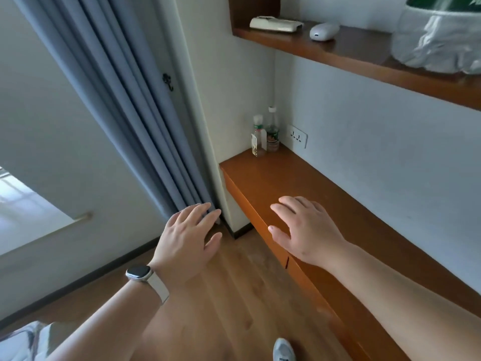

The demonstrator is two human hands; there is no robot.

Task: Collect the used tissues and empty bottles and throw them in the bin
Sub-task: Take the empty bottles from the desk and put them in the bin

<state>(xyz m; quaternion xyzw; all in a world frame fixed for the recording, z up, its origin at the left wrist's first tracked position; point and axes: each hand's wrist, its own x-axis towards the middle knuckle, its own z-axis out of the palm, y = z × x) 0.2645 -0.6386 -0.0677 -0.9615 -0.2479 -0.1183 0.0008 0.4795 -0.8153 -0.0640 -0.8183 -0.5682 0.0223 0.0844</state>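
Note:
Two clear plastic bottles stand upright in the far corner of a wooden desk [325, 204]: a shorter one [258, 138] in front and a taller one [272, 131] with a green label behind it. My left hand [187, 241], a watch on its wrist, hovers open over the wooden floor beside the desk's end. My right hand [304, 227] is open above the desk's front edge, well short of the bottles. Both hands hold nothing. No tissues and no bin are in view.
A grey-blue curtain [135, 105] hangs left of the desk's end. A wall socket [298, 136] sits beside the bottles. The upper shelf [364, 63] carries a flat white device [276, 24], a white oval case [324, 31] and a white pot [440, 37]. My shoe [283, 350] is on the floor.

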